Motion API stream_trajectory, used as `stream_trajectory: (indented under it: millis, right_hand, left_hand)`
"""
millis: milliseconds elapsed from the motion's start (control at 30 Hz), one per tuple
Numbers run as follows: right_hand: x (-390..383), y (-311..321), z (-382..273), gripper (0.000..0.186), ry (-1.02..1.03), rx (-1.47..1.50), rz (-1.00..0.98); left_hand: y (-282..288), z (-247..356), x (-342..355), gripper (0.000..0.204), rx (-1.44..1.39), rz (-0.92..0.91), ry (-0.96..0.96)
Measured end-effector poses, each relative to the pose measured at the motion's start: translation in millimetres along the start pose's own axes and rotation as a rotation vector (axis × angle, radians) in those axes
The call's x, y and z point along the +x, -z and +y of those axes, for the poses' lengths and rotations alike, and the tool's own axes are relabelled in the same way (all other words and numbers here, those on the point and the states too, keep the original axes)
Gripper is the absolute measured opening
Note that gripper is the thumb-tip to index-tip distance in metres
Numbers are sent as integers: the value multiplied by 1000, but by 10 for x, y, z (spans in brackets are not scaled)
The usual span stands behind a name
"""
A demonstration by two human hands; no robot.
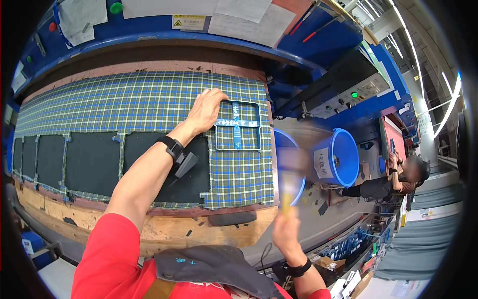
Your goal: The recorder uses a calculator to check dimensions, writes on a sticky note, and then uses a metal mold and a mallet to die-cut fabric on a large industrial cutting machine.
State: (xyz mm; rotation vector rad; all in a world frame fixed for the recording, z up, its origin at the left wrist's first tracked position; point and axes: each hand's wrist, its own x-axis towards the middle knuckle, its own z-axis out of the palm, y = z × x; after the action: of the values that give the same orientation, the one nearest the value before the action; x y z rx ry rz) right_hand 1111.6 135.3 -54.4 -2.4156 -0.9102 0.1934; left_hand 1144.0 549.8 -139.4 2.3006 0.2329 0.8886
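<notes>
My left hand (206,109) grips the upper left edge of a rectangular cutting die (260,129), a blue metal frame with crossed bars. The die lies flat on green-and-blue plaid cloth (149,102), near its right end. Rectangular openings along the cloth's near side show a black surface (92,158) beneath. Off the table's right end, my right hand (286,231) is closed round a tool with a yellow handle (287,203). Motion smears the tool's broad, brownish head, so its kind cannot be made out.
Two blue bins stand right of the table: a labelled bin (343,157) and a nearer bin (281,139), partly behind the tool. A dark machine panel (343,94) with knobs and a green light sits beyond. Another person (383,187) works at a table far right.
</notes>
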Motion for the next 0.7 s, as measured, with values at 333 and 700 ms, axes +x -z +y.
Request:
stream_trajectory:
  millis: [333,700]
  right_hand:
    - [233,48,216,29,-193,59,-256]
    - [1704,146,155,43,-14,-265,-273]
  left_hand:
    - [21,-2,-17,28,5,0,16]
    - [-58,-2,-92,32,52,13,1]
